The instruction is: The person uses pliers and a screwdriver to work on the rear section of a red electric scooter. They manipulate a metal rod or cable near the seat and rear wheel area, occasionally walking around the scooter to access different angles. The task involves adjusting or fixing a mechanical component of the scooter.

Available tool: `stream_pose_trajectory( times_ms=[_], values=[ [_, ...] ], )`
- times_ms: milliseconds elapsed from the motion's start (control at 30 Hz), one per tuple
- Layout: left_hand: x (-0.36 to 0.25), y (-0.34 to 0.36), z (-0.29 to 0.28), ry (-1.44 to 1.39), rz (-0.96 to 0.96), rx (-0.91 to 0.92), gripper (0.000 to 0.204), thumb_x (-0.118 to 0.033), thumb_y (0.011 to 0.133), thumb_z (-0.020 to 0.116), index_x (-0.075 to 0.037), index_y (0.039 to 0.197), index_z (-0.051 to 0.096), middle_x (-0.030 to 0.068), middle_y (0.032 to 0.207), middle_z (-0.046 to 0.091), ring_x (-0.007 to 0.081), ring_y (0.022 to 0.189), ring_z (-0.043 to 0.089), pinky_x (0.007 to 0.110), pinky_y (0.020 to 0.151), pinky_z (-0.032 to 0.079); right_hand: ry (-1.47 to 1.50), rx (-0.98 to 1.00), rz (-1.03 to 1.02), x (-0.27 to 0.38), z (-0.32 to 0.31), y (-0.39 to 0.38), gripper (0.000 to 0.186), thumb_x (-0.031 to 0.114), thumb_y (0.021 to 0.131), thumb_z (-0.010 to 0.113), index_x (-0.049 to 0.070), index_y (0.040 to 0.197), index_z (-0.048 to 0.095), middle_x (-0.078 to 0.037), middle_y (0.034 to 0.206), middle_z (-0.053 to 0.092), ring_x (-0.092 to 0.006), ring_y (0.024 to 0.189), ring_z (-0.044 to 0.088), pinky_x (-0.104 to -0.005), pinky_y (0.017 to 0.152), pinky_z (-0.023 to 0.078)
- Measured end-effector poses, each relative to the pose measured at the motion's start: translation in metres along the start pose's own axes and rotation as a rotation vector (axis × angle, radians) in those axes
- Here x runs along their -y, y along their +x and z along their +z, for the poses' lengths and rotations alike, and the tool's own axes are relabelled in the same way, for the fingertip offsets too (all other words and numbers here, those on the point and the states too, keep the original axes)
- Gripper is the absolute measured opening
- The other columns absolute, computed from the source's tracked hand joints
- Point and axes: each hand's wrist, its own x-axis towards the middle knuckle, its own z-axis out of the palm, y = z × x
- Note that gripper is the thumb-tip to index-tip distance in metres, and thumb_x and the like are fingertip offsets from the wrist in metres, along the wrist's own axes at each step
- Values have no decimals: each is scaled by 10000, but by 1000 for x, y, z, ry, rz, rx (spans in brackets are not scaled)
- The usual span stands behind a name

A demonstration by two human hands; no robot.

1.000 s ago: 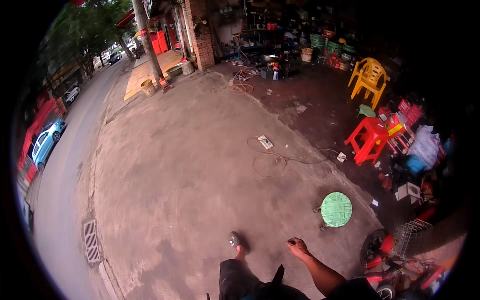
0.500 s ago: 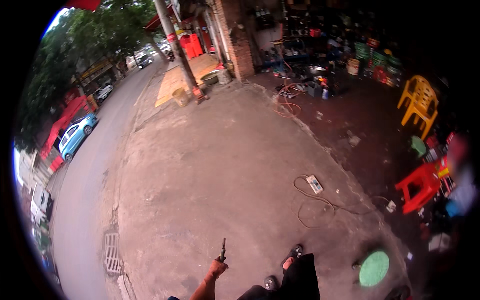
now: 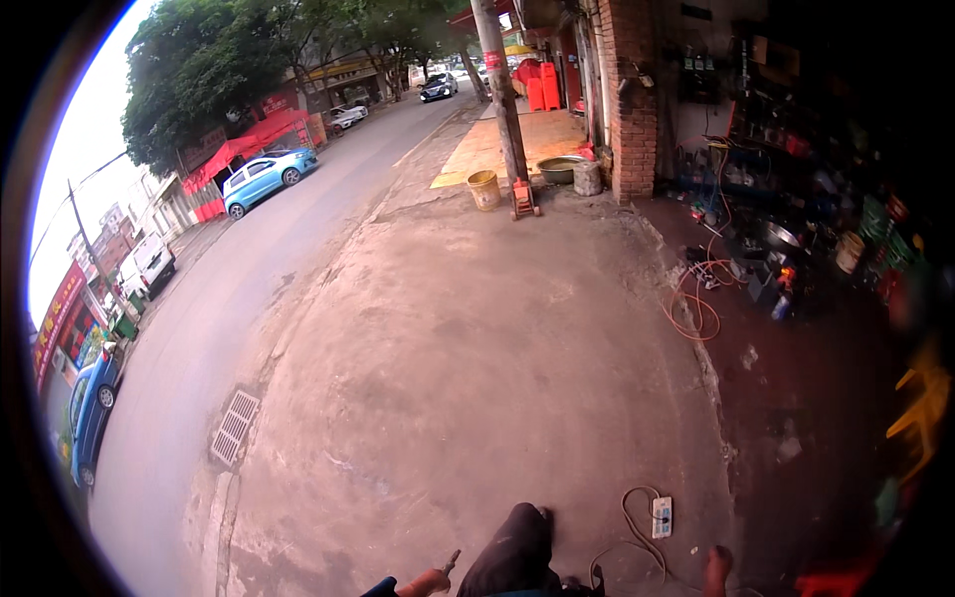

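My left hand (image 3: 426, 583) is low in the picture, left of my dark-clothed knee (image 3: 517, 547). Its fingers are closed around a slim, dark hand tool (image 3: 453, 560) that points up and to the right; its exact kind is too small to make out. On the other side, at the lower edge, my right hand (image 3: 718, 565) hangs beside a white power strip (image 3: 663, 517) on the ground, without touching it. The right fingers are too indistinct to read. A looped cord (image 3: 627, 517) runs from the power strip.
Ahead, a yellowish bucket (image 3: 484, 191) and an orange jack (image 3: 523, 201) stand by a pole (image 3: 502, 99). An orange hose (image 3: 696, 298) lies coiled at the cluttered workshop's edge. Along the left, a road (image 3: 249, 289) passes a drain grate (image 3: 235, 428). A yellow chair (image 3: 920, 403) stands far right.
The view has swung up and to the right across the scene's left side, showing more street. My right hand has entered at the lower edge. The green round stool is out of view.
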Motion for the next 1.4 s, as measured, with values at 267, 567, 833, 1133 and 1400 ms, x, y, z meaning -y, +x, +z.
stream_pose_trajectory(
  times_ms=[267, 567, 833, 1133, 1400],
  values=[
    [-95, 57, -212, -171, -190, -196, 412, -211, 718, 602, -62, 1092, 693, 196, 1143, 661, 333, 1084, 632, 427, 860, 514, 90, 211, 274, 77, 231, 178, 139, 151, 851, 629, 72, 964, 645, -66, 725, 595, -169, 642, 571, -347, 616, 492],
    [-577, 44, -605, -216, 286, -540, 374, -130, 793, 484, -60, 1133, 624, 239, 1062, 660, 405, 1027, 626, 474, 858, 505, 328, 435, 1230, 45, 157, 144, 317, 90, 883, 599, 60, 1191, 528, -149, 1117, 546, -184, 640, 583, -339, 507, 475],
    [-847, 170, -650, -312, 284, -298, 509, -12, 704, 705, -107, 1192, 595, 52, 661, 538, 172, 473, 496, 343, 380, 384, 388, 48, 1319, 19, 108, 353, 119, 158, 871, 615, 103, 775, 571, -43, 680, 583, -174, 521, 528, -314, 475, 427],
    [-1077, 164, -628, -631, 104, -18, 386, 35, 776, 558, -35, 1155, 585, 45, 691, 520, 172, 560, 505, 325, 445, 387, -35, -235, 675, 214, -50, 796, 213, 226, 808, 648, 37, 898, 689, -74, 720, 664, -158, 602, 627, -309, 560, 488],
    [-1346, 246, -734, -398, 106, -71, 501, 41, 694, 627, -82, 1177, 576, 57, 644, 494, 175, 442, 446, 323, 370, 307, 71, -286, 767, 222, -49, 1025, 197, 192, 810, 657, 25, 912, 670, -74, 753, 653, -166, 609, 604, -314, 551, 480]
  ],
)
